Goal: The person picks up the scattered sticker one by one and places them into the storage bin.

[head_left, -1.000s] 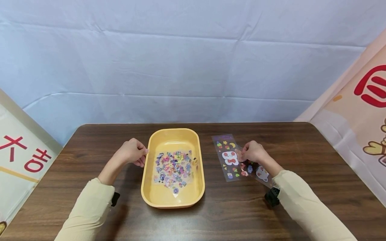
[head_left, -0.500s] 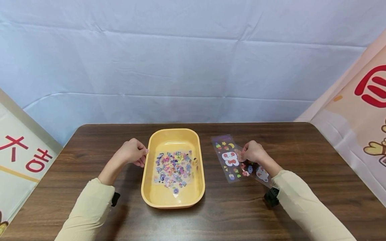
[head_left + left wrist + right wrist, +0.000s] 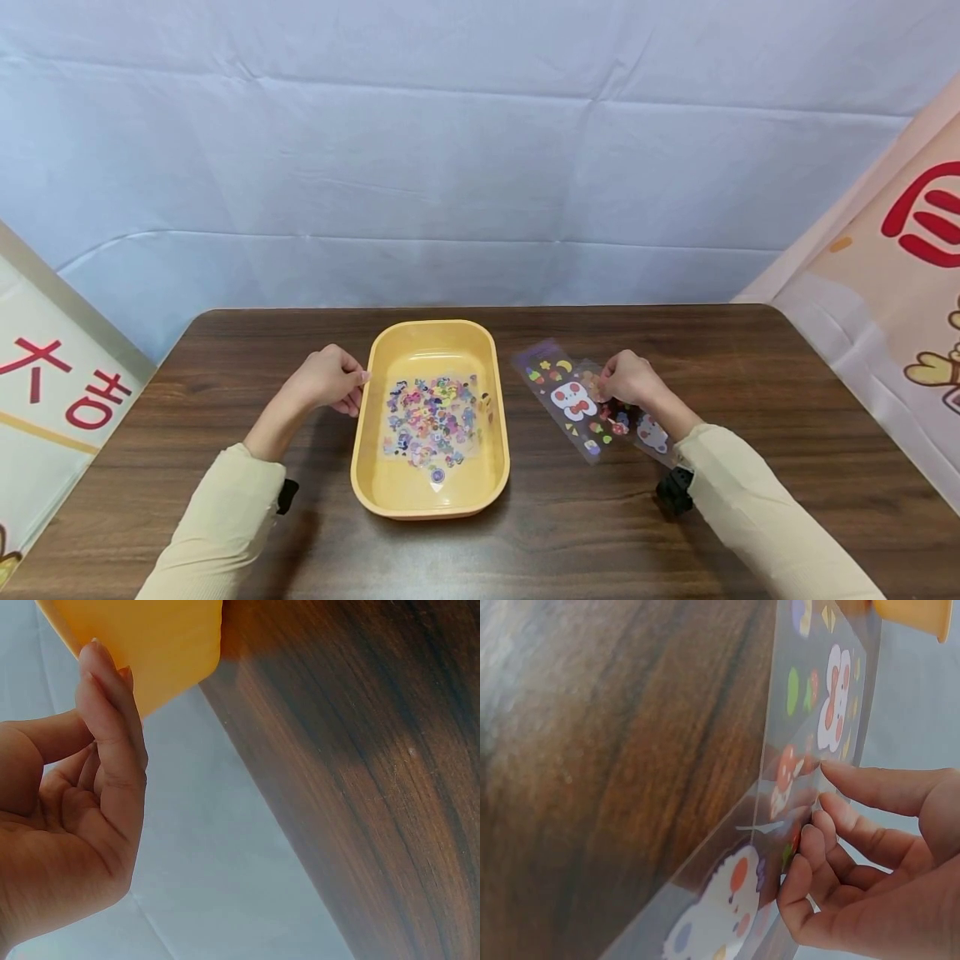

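Note:
The left hand (image 3: 330,379) grips the left rim of a yellow plastic tray (image 3: 363,487); in the left wrist view its fingertips lie at the tray's (image 3: 176,652) edge. Inside the tray is a heap of small colourful stickers (image 3: 431,417) on clear film. To the right, the right hand (image 3: 633,379) pinches the edge of a clear sticker sheet (image 3: 573,400) with a white bear and small fruit, moon and star pictures. A second clear sheet with another bear (image 3: 652,433) lies partly under the hand, overlapping the first. In the right wrist view, thumb and forefinger (image 3: 840,810) meet at the sheets' overlap.
Everything stands on a dark wood-grain table (image 3: 570,533). A pale cloth (image 3: 465,167) hangs behind its back edge. Printed banners with red characters (image 3: 885,275) flank both sides. Each wrist carries a black strap device (image 3: 677,490).
The white-bear sticker sheet has turned, its top end swinging left towards the tray and its lower end right. The left hand and the tray stay in place.

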{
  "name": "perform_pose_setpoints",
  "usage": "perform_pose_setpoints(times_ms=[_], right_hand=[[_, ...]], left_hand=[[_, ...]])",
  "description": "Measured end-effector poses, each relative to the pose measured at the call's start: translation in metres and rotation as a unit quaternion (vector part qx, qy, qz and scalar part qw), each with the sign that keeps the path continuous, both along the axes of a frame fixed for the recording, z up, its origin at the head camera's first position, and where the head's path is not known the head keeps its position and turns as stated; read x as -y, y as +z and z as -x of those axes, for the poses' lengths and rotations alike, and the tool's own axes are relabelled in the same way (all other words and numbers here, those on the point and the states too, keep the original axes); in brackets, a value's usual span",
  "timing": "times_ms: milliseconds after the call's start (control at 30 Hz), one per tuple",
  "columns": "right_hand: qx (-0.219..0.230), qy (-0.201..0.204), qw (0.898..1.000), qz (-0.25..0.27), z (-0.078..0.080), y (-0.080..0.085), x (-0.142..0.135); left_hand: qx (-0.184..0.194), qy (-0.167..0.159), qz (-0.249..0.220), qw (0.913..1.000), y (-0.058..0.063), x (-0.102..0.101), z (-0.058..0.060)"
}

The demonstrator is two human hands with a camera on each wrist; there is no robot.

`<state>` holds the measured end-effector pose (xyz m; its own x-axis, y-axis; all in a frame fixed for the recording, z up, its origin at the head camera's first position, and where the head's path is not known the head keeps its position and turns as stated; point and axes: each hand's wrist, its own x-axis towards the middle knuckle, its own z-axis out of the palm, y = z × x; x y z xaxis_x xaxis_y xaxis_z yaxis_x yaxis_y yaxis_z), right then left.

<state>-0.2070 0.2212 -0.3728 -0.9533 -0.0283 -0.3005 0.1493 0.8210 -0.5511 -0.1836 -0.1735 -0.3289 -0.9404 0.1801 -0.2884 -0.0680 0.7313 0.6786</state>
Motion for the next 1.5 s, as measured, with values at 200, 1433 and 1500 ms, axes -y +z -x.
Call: perform_pose_setpoints(times_ms=[200,1433,1500], right_hand=[[-0.005,0.005,1.000,-0.012,0.0001,-0.0003,-0.0008],[0.007,0.010,1.000,0.006,-0.0016,-0.0014,-0.0022],[0.005,0.012,1.000,0.009,-0.0020,-0.0016,-0.0022]], left_hand=[[0.002,-0.006,-0.007,1.0000,0.0006,0.0015,-0.0001],[0.001,0.005,-0.001,1.0000,-0.0060,0.0017,0.0043],[0.000,0.003,-0.002,1.0000,-0.0059,0.0016,0.0036]])
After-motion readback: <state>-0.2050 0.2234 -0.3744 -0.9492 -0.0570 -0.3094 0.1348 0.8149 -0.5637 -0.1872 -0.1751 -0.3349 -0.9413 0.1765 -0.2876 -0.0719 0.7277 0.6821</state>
